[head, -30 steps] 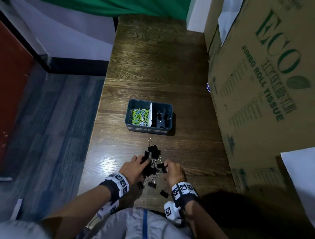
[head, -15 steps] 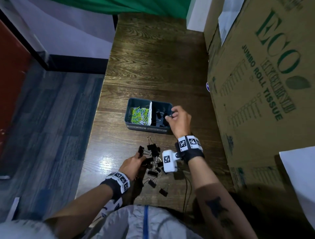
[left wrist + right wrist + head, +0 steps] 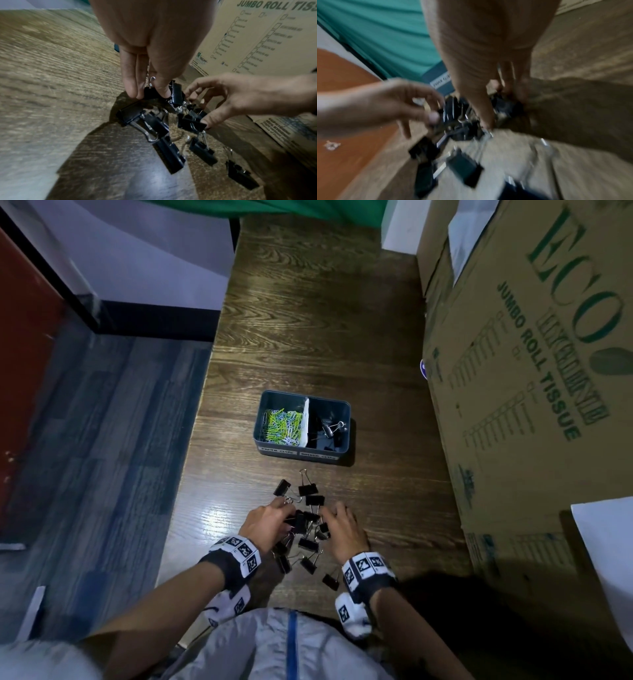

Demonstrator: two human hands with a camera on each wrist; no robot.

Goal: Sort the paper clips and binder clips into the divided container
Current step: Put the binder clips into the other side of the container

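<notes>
Now the right hand (image 3: 346, 530) is back from the divided container (image 3: 305, 451) — half a second ago it was over the right compartment, where binder clips (image 3: 330, 428) lie beside the coloured paper clips (image 3: 282, 424) on the left. Its fingers curl among the pile of binder clips (image 3: 306, 529) on the tabletop (image 3: 308, 337), thumb touching one; whether it grips, I cannot tell. The left hand (image 3: 145, 75) pinches a clip — so another load seems underway.
</notes>
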